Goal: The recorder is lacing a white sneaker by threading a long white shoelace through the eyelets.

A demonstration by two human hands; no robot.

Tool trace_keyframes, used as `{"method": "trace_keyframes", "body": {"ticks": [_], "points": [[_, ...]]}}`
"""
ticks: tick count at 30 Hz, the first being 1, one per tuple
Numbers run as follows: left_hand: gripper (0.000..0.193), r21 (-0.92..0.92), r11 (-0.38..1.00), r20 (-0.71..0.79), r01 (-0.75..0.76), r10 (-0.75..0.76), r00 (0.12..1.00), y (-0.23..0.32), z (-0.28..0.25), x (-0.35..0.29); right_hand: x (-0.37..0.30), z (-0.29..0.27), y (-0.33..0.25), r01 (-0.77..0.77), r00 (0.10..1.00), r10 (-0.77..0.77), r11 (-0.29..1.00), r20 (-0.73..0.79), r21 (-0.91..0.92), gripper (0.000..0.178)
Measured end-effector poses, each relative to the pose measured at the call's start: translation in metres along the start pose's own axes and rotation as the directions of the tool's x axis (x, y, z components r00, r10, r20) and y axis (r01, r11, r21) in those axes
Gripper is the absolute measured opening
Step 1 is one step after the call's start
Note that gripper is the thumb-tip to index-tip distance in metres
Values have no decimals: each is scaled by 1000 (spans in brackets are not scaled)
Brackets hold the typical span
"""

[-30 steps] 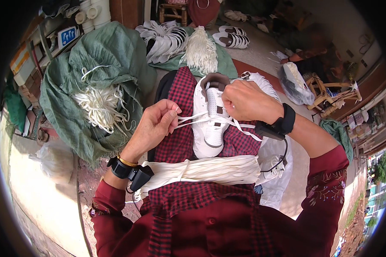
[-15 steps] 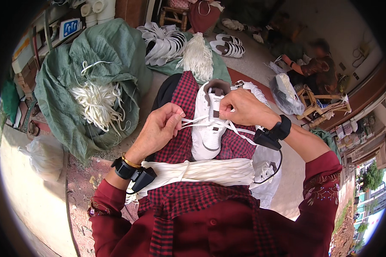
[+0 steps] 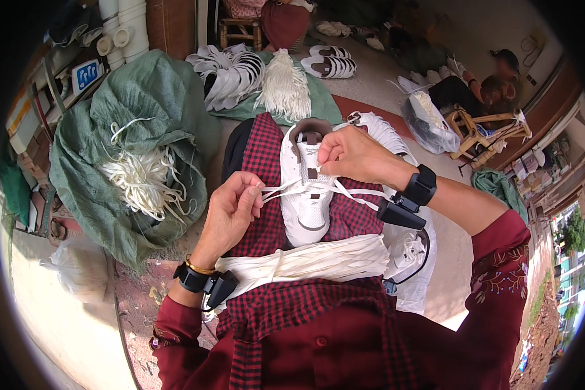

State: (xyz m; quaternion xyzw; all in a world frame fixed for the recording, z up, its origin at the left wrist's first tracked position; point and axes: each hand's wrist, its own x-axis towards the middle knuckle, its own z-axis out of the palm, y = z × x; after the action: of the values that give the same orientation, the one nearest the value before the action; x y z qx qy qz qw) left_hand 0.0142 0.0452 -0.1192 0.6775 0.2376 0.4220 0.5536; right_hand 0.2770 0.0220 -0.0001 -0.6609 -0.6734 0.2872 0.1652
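Observation:
A white sneaker (image 3: pixel 307 211) with brown trim at its collar and tongue lies across my lap, toe toward me. My left hand (image 3: pixel 233 207) is at its left side, thumb and forefinger pinching a white shoelace (image 3: pixel 274 193) that stretches over from the shoe. By the tongue on the right, my right hand (image 3: pixel 361 156) is closed in a pinch near the eyelets; its fingertips hide most of what they hold, which seems to be lace. Loose lace ends trail under my right wrist. A tied bundle of white laces (image 3: pixel 331 259) rests across my lap.
A green sack (image 3: pixel 78 162) of loose laces stands at left, a plastic bag (image 3: pixel 78 273) beside it. Ahead are nested white shoe parts (image 3: pixel 231 78) and a lace bunch (image 3: pixel 285 88). More white shoes (image 3: pixel 406 250) are at my right. Another person (image 3: pixel 500 84) sits at far right.
The whole view has shifted slightly. Both hands remain pinched at the shoe, with the right hand's fingers curled a little differently near the tongue. The seated person has leaned to another position.

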Motion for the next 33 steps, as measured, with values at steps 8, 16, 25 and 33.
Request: {"method": "trace_keyframes", "body": {"ticks": [8,16,25,33], "points": [[20,-38,999,-29,28,-29,999,-3,-1,-2,-6,22,2,280,882,-430,809,-195,-517,11],[18,-52,998,-39,29,-31,999,-5,0,-2,-8,40,-2,316,867,-444,841,-225,-440,11],[18,-93,996,-67,7,-14,998,-6,0,-3,-2,32,-5,341,850,-499,768,-172,-541,5],[18,-113,994,-70,4,-12,997,-9,-1,-3,-22,16,-4,360,874,-476,771,-99,-525,22]]}}
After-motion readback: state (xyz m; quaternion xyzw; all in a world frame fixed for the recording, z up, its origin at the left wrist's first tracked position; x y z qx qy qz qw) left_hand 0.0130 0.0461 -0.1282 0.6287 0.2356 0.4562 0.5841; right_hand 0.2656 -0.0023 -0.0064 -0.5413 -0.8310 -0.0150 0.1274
